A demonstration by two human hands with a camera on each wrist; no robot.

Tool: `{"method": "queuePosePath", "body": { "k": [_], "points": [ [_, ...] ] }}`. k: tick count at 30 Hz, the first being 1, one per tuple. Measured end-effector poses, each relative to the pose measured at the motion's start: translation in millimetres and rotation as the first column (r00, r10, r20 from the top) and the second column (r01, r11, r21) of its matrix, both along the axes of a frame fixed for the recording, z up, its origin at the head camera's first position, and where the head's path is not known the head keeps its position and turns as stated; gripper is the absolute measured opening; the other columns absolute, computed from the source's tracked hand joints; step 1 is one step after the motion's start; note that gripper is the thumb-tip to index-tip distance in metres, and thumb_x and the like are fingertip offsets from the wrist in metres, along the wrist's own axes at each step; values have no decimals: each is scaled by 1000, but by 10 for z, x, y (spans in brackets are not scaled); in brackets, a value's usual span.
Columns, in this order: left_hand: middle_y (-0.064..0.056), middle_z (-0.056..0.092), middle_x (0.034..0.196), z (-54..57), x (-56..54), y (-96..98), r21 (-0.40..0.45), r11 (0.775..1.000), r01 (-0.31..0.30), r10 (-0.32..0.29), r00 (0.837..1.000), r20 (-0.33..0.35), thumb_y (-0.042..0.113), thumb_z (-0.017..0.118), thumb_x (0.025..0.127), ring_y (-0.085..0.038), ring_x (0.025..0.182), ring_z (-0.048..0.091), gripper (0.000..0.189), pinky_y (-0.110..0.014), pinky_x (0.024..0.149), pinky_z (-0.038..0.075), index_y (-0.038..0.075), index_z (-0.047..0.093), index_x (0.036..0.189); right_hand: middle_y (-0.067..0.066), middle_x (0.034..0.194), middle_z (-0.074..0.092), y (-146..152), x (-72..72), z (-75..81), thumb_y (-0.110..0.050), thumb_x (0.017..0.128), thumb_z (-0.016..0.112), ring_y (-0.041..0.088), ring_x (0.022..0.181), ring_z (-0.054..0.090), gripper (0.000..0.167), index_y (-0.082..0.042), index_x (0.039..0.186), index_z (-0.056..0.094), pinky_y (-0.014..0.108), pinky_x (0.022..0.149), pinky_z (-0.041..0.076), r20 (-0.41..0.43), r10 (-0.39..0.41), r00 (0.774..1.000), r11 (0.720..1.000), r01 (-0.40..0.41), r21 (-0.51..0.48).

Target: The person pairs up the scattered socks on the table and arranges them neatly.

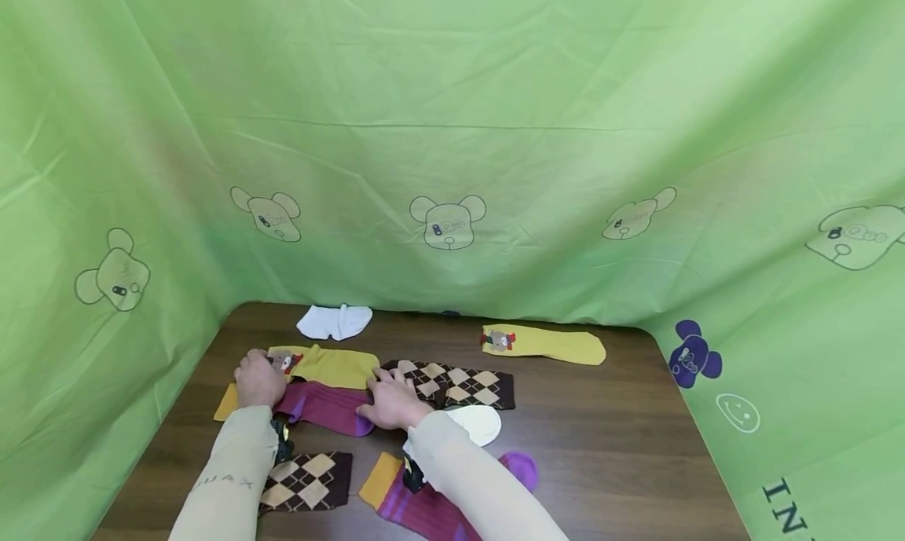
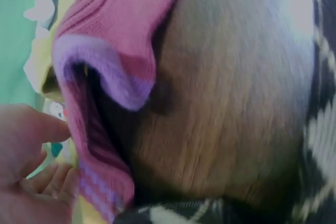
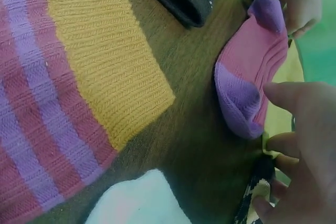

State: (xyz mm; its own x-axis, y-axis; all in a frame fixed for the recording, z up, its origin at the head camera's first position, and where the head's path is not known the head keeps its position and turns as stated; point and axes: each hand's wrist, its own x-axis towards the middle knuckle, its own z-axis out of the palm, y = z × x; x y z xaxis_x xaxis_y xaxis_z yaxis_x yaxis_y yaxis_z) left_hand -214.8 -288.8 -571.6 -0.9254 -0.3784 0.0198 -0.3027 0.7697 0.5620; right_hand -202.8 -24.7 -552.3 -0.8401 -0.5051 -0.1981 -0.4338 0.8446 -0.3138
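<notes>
A yellow sock (image 1: 342, 367) with a bear patch lies across the back left of the table, overlapping a magenta and purple sock (image 1: 328, 406). My left hand (image 1: 260, 378) rests at the patterned cuff end, its thumb and fingers apart in the left wrist view. My right hand (image 1: 396, 400) reaches over the toe end, with spread, slightly bent fingers (image 3: 283, 142) beside the purple toe of the magenta sock. Right of that toe end lies an argyle sock (image 1: 481, 386). Part of a white sock (image 1: 481, 423) shows beyond my right wrist.
A second yellow sock (image 1: 555, 345) lies at the back right, a white sock (image 1: 332, 322) at the back left. Near the front are another argyle sock (image 1: 311, 482) and a magenta striped sock (image 1: 424, 509), partly under my right forearm. Green cloth (image 1: 452, 148) surrounds the table's back and sides.
</notes>
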Motion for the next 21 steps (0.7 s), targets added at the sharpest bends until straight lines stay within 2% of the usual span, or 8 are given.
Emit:
{"method": "queuePosePath", "body": {
  "k": [3,8,14,18,21],
  "points": [
    [-46,44,116,-23,-10,-12,1,999,-33,33,999,12,5,54,88,-62,111,41,47,-64,97,34,-25,41,123,5,157,41,-2,2,1,-52,96,62,27,137,38,63,-12,145,57,42,102,38,-1,-6,1000,1000,6,0],
    [-47,45,114,10,14,-15,-15,999,-44,44,999,19,11,59,89,-62,109,41,45,-63,93,36,-23,53,119,6,154,43,-11,-4,3,-51,96,63,27,137,38,62,-10,143,59,44,102,38,14,-27,1000,999,28,-37],
    [-44,44,121,124,31,3,76,992,-99,101,995,-20,15,55,93,-61,114,34,39,-66,91,31,-13,56,119,11,149,49,-9,-15,41,-46,97,63,32,135,40,57,-6,138,63,49,103,38,47,-65,997,985,72,-155],
    [-38,56,121,230,5,9,127,986,-104,111,992,-52,16,49,95,-61,115,44,33,-65,94,30,-8,53,117,14,143,56,-2,-34,64,-40,96,65,33,129,45,54,-1,133,65,45,104,40,45,-110,993,959,118,-257],
    [-37,60,116,281,-22,15,156,983,-97,112,990,-91,14,47,95,-59,111,52,29,-64,95,35,-6,52,116,17,137,59,2,-46,63,-35,96,67,34,126,50,53,4,131,65,40,105,41,56,-152,987,920,161,-356]
  ]
}}
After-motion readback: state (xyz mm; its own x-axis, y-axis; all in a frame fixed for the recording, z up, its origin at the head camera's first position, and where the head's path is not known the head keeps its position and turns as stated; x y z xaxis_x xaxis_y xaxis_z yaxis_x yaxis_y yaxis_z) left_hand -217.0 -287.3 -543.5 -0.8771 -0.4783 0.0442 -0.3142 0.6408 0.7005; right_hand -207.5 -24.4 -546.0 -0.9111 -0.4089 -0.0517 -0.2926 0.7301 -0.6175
